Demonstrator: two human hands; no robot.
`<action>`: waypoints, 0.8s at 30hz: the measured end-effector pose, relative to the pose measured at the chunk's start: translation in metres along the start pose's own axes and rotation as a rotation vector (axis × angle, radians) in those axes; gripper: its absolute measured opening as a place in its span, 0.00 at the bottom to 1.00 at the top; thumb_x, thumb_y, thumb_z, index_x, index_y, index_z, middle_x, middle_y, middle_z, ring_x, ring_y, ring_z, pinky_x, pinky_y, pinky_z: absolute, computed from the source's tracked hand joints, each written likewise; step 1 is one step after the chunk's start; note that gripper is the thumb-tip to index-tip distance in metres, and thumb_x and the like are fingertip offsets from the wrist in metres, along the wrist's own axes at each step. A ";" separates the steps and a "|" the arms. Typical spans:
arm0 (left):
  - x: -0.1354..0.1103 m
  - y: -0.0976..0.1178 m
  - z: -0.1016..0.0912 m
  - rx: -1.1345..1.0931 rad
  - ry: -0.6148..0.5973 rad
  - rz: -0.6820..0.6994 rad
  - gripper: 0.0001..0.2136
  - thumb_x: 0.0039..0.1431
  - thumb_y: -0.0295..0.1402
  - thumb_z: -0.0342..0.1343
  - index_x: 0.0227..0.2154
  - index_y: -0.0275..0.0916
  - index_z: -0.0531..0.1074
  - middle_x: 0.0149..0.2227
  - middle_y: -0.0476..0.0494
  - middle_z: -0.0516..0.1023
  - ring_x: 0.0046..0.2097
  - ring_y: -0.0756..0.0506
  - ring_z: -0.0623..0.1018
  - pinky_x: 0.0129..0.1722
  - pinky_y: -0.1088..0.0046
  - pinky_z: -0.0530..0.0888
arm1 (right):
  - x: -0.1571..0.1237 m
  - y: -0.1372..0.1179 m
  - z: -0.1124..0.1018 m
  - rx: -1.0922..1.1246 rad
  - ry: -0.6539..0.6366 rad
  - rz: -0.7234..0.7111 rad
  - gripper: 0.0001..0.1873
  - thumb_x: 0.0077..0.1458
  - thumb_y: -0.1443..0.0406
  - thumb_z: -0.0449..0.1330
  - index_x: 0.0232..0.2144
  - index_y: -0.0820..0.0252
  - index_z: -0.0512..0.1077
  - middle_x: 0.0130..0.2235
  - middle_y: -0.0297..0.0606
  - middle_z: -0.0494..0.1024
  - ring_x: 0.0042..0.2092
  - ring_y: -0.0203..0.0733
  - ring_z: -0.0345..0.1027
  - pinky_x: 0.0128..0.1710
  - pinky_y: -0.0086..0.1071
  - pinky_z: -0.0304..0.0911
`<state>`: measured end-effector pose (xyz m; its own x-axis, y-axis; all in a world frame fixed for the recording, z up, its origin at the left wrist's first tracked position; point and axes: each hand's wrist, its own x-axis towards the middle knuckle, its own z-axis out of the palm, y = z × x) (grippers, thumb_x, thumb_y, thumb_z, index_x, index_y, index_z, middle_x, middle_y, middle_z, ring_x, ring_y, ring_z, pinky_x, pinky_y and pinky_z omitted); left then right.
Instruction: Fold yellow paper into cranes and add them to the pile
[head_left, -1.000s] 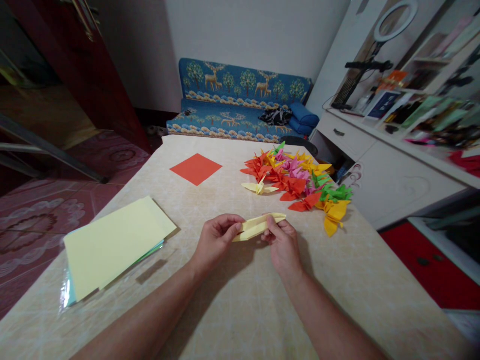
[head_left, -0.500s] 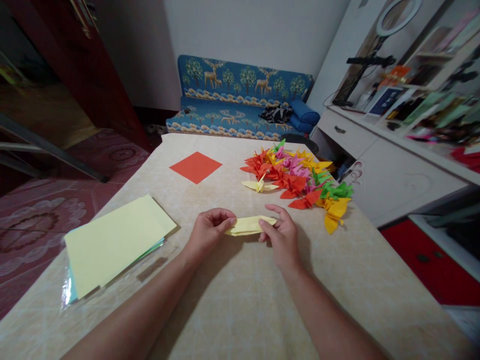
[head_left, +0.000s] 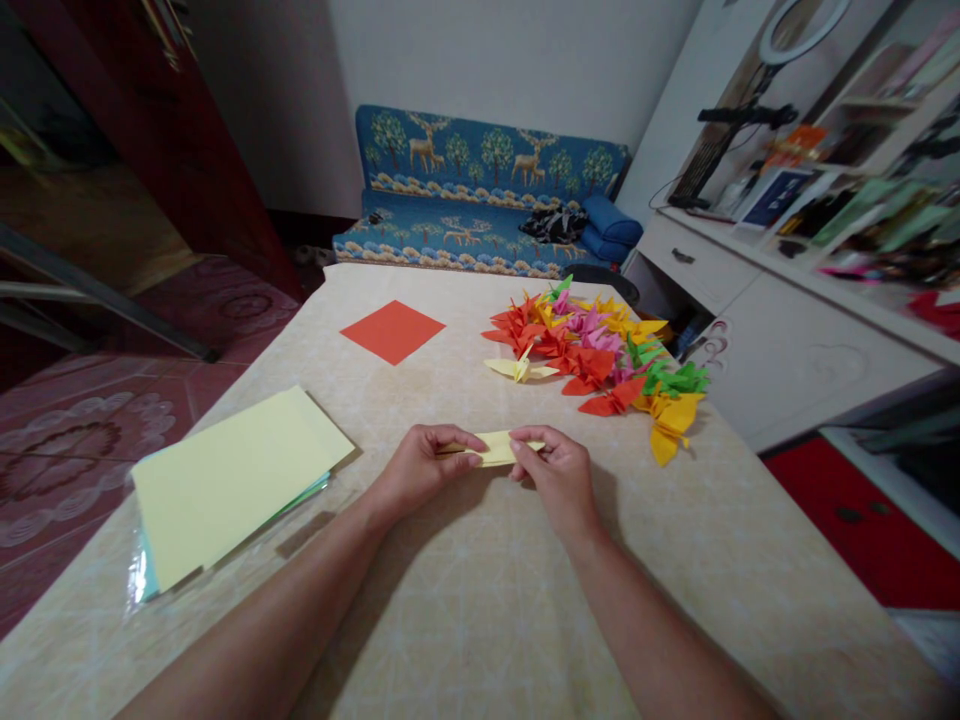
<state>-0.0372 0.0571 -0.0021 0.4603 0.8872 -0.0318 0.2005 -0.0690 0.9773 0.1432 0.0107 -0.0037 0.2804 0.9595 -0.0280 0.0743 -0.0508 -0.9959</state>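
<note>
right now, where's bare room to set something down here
Free table: between the red paper square and the pale yellow crane; between that square and the yellow sheets; between the forearms; right of the right forearm, nearer than the crane cluster. Crowded: under the cluster and the sheets, and in the middle, where left hand and right hand hold folded yellow paper.

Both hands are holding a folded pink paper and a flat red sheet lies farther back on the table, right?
No: in the head view, the folded paper is yellow, not pink. The left hand and right hand do hold it, and the flat red sheet lies farther back on the table.
</note>
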 end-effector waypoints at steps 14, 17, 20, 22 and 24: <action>0.003 -0.008 -0.008 0.529 0.021 0.390 0.09 0.48 0.29 0.63 0.35 0.40 0.78 0.39 0.43 0.75 0.41 0.46 0.74 0.43 0.69 0.70 | 0.008 0.001 -0.015 -0.411 -0.229 -0.013 0.16 0.41 0.70 0.60 0.37 0.60 0.77 0.21 0.28 0.68 0.22 0.31 0.58 0.19 0.22 0.51; 0.004 -0.009 -0.009 0.542 0.006 0.400 0.10 0.50 0.25 0.59 0.35 0.40 0.78 0.37 0.44 0.76 0.39 0.47 0.74 0.42 0.70 0.70 | 0.007 0.005 -0.014 -0.457 -0.195 -0.023 0.14 0.45 0.68 0.59 0.37 0.58 0.76 0.21 0.28 0.68 0.21 0.32 0.60 0.19 0.23 0.53; 0.006 -0.010 -0.009 0.544 0.002 0.410 0.11 0.50 0.23 0.57 0.35 0.40 0.78 0.37 0.44 0.76 0.38 0.47 0.74 0.40 0.71 0.70 | 0.007 0.007 -0.012 -0.504 -0.139 -0.148 0.11 0.47 0.68 0.59 0.35 0.57 0.76 0.29 0.32 0.73 0.24 0.32 0.63 0.22 0.25 0.59; 0.008 -0.010 -0.009 0.531 0.009 0.410 0.10 0.51 0.23 0.55 0.34 0.39 0.78 0.36 0.43 0.77 0.38 0.48 0.74 0.39 0.72 0.70 | 0.005 0.006 -0.011 -0.543 -0.074 -0.275 0.11 0.46 0.68 0.60 0.35 0.57 0.76 0.40 0.37 0.74 0.27 0.32 0.66 0.27 0.27 0.64; 0.009 -0.010 -0.009 0.519 0.018 0.403 0.09 0.52 0.23 0.54 0.33 0.38 0.78 0.35 0.43 0.77 0.37 0.48 0.75 0.38 0.73 0.70 | 0.003 0.003 -0.011 -0.604 -0.005 -0.392 0.12 0.46 0.69 0.61 0.36 0.56 0.76 0.46 0.40 0.71 0.32 0.35 0.68 0.33 0.30 0.66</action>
<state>-0.0426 0.0700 -0.0105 0.5729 0.7529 0.3239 0.4082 -0.6048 0.6837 0.1548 0.0108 -0.0061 0.1203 0.9397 0.3201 0.6856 0.1545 -0.7114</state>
